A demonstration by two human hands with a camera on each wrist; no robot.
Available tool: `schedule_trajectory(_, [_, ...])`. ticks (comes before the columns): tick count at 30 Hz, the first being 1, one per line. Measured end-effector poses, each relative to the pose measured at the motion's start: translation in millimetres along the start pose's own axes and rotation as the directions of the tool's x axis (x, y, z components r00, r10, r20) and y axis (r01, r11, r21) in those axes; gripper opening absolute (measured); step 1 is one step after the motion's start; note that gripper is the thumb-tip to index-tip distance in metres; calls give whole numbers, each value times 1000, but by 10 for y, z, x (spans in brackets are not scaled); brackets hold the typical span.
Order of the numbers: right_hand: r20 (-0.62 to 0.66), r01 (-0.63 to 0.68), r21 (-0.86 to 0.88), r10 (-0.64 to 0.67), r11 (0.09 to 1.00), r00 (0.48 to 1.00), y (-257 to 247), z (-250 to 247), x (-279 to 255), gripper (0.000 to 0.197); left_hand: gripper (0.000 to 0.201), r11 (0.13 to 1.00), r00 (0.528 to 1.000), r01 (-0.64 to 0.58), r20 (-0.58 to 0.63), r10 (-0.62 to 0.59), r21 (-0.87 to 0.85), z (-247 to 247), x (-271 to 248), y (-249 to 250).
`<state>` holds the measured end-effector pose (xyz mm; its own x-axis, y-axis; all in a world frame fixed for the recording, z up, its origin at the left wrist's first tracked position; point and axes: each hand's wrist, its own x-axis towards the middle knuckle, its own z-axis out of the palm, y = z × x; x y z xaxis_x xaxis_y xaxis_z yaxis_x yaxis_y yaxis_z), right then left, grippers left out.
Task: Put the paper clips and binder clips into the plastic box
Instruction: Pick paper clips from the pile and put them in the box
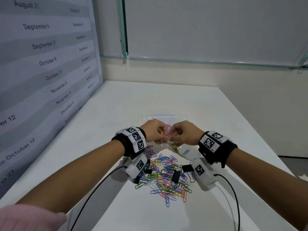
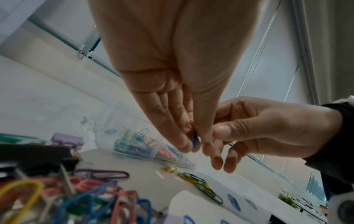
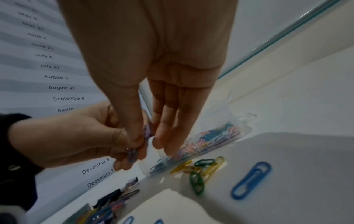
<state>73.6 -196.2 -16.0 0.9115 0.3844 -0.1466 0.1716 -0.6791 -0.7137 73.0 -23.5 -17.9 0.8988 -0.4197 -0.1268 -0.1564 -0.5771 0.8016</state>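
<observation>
The head view hides the plastic box [image 1: 164, 117] behind both hands; the wrist views show it part-filled on the tabletop [image 1: 208, 114]. The left hand [image 1: 154, 130] and right hand [image 1: 185, 133] pinch a few paper clips [image 2: 194, 138] together above it. Loose clips [image 1: 168, 174] lie nearer.

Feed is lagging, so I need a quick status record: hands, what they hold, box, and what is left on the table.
left hand: pinches small clips, fingers curled
right hand: pinches the same clips, meeting the left
position: both raised near the plastic box
plastic box: clear, partly filled with coloured clips
pile of paper clips: on the table
black binder clip: in the pile
</observation>
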Motion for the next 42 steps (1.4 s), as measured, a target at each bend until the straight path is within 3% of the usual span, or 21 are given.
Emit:
schedule_trajectory(6, [6, -46, 72, 46, 996, 999, 80, -42, 0, 3, 19, 1000, 999, -15, -43, 14, -27, -52, -17, -26])
schedule_trajectory(9, [-8, -57, 50, 58, 997, 998, 160, -105, -19, 12, 21, 1000, 995, -15, -101, 16, 11, -96, -15, -17])
schedule_trajectory(15, [-29, -54, 16, 54, 998, 998, 161, -155, -30, 4, 26, 997, 977, -1, -213, 18, 80, -109, 73, 26])
schedule_trajectory(18, [-55, -40, 42, 42, 998, 998, 84, -196, 21, 9, 9, 991, 964, 1, -264, 34, 131, -115, 131, 87])
schedule_trajectory(19, [-64, -32, 48, 35, 998, 997, 67, -210, 56, 11, 1, 986, 966, 2, -255, 41, 167, -112, 132, 104])
schedule_trajectory(23, [-144, -42, -8, 40, 999, 989, 33, -235, 170, 19, 30, 908, 992, 58, -128, -4, 416, -55, 128, 84])
schedule_trajectory(26, [-169, -52, 1, 51, 999, 984, 28, -256, 176, 32, 39, 855, 997, 32, -76, 9, 518, -19, 79, 54])
schedule_trajectory(28, [-172, -53, -10, 51, 999, 984, 67, -288, 135, 33, 35, 835, 996, 2, -73, 46, 550, -7, 13, 36])
schedule_trajectory(32, [-200, -105, -74, 88, 992, 976, 228, -381, -2, 13, 19, 827, 986, -86, -73, 152, 556, 78, -96, 60])
schedule_trajectory(34, [-211, -152, -122, 124, 981, 970, 317, -410, -65, 12, 19, 833, 980, -119, -69, 185, 541, 125, -109, 86])
schedule_trajectory(37, [-136, -211, -248, 182, 946, 974, 431, -416, -162, 14, 25, 830, 989, -127, 2, 150, 543, 198, -90, 111])
schedule_trajectory(40, [-22, -223, -388, 233, 894, 972, 491, -380, -216, 21, 36, 772, 992, -114, 110, 58, 625, 276, -68, 88])
schedule_trajectory(42, [-23, -210, -426, 221, 880, 975, 487, -363, -228, 23, 42, 756, 989, -114, 143, 28, 644, 303, -62, 69])
